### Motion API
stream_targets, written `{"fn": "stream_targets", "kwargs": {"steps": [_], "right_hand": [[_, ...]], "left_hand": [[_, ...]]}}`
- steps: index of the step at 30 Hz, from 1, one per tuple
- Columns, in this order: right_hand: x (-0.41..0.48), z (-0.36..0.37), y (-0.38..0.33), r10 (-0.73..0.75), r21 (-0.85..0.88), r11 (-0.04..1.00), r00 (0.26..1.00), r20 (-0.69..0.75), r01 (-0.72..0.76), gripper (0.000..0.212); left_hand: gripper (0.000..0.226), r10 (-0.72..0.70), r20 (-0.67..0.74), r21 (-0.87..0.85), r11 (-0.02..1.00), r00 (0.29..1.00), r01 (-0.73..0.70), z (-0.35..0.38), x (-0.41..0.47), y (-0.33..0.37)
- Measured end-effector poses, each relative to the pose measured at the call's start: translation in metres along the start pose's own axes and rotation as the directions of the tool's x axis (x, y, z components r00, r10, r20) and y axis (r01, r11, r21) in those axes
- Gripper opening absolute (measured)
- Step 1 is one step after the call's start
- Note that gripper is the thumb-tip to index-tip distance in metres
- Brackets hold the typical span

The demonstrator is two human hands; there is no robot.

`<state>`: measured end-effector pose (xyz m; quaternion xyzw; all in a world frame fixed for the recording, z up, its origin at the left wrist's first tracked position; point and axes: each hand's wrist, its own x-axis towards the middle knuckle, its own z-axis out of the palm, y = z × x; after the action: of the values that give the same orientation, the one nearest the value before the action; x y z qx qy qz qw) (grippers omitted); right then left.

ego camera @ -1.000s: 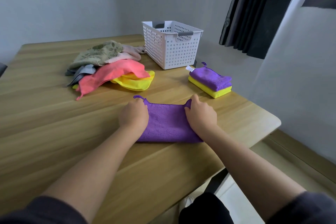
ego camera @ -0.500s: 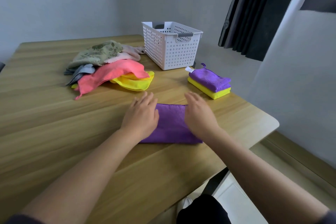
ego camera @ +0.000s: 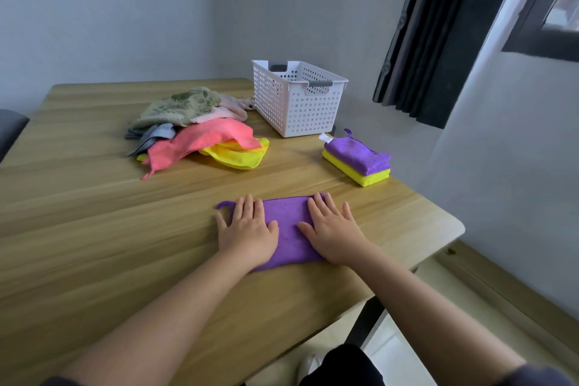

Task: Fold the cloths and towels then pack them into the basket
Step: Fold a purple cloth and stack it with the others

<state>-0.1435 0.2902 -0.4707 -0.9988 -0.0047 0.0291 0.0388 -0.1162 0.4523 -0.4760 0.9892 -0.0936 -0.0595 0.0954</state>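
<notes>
We press the purple cloth flat on the table, well in front of the basket, left hand and right hand with straight fingers gripping nothing, probably smoothing before another fold.

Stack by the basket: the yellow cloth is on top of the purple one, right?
Not quite, it is the other way round. The head view shows that in the stack by the basket, the purple cloth is on top of the yellow cloth.
</notes>
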Motion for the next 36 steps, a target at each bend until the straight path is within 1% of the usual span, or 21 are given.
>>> {"fn": "stream_targets", "kwargs": {"steps": [1,3,5,6,7,8,9,10,12,15,17,19,21,23,24,26,27,29,33,35,36], "right_hand": [[-0.002,-0.003,0.0,0.008,-0.013,1.0,1.0,-0.015,-0.008,0.063],[-0.007,-0.008,-0.003,0.012,-0.018,1.0,0.997,-0.076,-0.013,0.059],[-0.011,-0.011,-0.012,0.017,0.047,0.999,0.99,-0.142,-0.011,0.057],[-0.014,-0.011,-0.017,0.023,0.091,0.996,0.988,-0.151,-0.009,0.057],[-0.017,-0.008,-0.023,0.025,0.127,0.992,0.99,-0.136,-0.008,0.058],[-0.02,-0.003,-0.026,0.02,0.14,0.99,0.994,-0.106,-0.005,0.06],[-0.021,0.003,-0.028,0.008,0.123,0.992,0.997,-0.076,0.002,0.063],[-0.021,0.008,-0.027,-0.011,0.09,0.996,0.999,-0.053,0.015,0.066],[-0.016,0.009,-0.02,-0.048,0.053,0.997,0.998,-0.027,0.05,0.073],[-0.009,0.001,-0.008,-0.169,0.042,0.985,0.986,0.013,0.168,0.102],[-0.006,-0.005,0.0,-0.241,0.024,0.97,0.97,0.021,0.24,0.105],[-0.008,-0.008,0.006,-0.256,0.026,0.966,0.967,0.011,0.256,0.103],[-0.011,-0.01,0.006,-0.201,0.063,0.977,0.978,-0.047,0.204,0.087],[-0.015,-0.007,-0.002,-0.094,0.143,0.983,0.987,-0.131,0.113,0.063],[-0.018,-0.005,-0.008,-0.03,0.174,0.983,0.987,-0.161,0.058,0.057],[-0.022,0.004,-0.019,0.041,0.176,0.984,0.988,-0.148,-0.015,0.054],[-0.022,0.009,-0.02,0.042,0.16,0.987,0.991,-0.124,-0.021,0.055],[-0.018,0.011,-0.015,0.007,0.13,0.991,0.996,-0.089,0.005,0.059],[0.001,-0.003,0.006,-0.146,0.082,0.986,0.989,-0.028,0.148,0.059],[0.005,-0.007,0.007,-0.127,0.131,0.982,0.99,-0.066,0.134,0.058],[0.003,-0.008,0.004,-0.088,0.18,0.978,0.992,-0.093,0.103,0.057]], "left_hand": [[0.061,-0.032,0.002,0.02,0.999,0.999,0.032,-0.005,-0.007,0.002],[0.055,-0.057,-0.083,0.126,0.99,0.995,0.067,-0.018,-0.017,0.004],[0.046,0.003,-0.22,0.21,0.977,0.975,0.044,-0.027,-0.022,0.0],[0.045,0.064,-0.258,0.204,0.979,0.964,-0.011,-0.027,-0.022,-0.004],[0.047,0.139,-0.251,0.183,0.979,0.958,-0.094,-0.024,-0.02,-0.008],[0.051,0.208,-0.199,0.149,0.972,0.958,-0.181,-0.018,-0.018,-0.014],[0.054,0.247,-0.13,0.101,0.967,0.96,-0.235,-0.012,-0.017,-0.019],[0.056,0.247,-0.071,0.056,0.968,0.966,-0.243,-0.008,-0.016,-0.024],[0.058,0.194,-0.046,0.025,0.981,0.98,-0.193,-0.002,-0.016,-0.028],[0.061,0.078,-0.059,0.033,0.997,0.995,-0.076,0.004,-0.026,-0.018],[0.064,0.028,-0.042,0.065,0.998,0.999,-0.025,0.006,-0.039,-0.01],[0.065,0.022,-0.035,0.137,0.99,0.999,-0.017,0.002,-0.05,-0.008],[0.064,0.061,-0.072,0.172,0.984,0.996,-0.048,-0.006,-0.051,-0.01],[0.061,0.181,-0.114,0.133,0.977,0.977,-0.166,-0.014,-0.041,-0.011],[0.06,0.26,-0.119,0.113,0.962,0.958,-0.248,-0.015,-0.034,-0.012],[0.06,0.388,-0.069,0.105,0.919,0.919,-0.38,-0.015,-0.022,-0.013],[0.059,0.409,-0.026,0.093,0.91,0.912,-0.405,-0.012,-0.017,-0.013],[0.057,0.351,0.024,0.047,0.935,0.936,-0.352,-0.004,-0.013,-0.011],[0.059,0.141,0.03,0.052,0.988,0.99,-0.142,0.0,-0.024,0.008],[0.059,0.115,-0.035,0.057,0.992,0.993,-0.112,-0.011,-0.022,0.014],[0.059,0.141,-0.084,0.053,0.989,0.986,-0.137,-0.015,-0.017,0.014]]}}
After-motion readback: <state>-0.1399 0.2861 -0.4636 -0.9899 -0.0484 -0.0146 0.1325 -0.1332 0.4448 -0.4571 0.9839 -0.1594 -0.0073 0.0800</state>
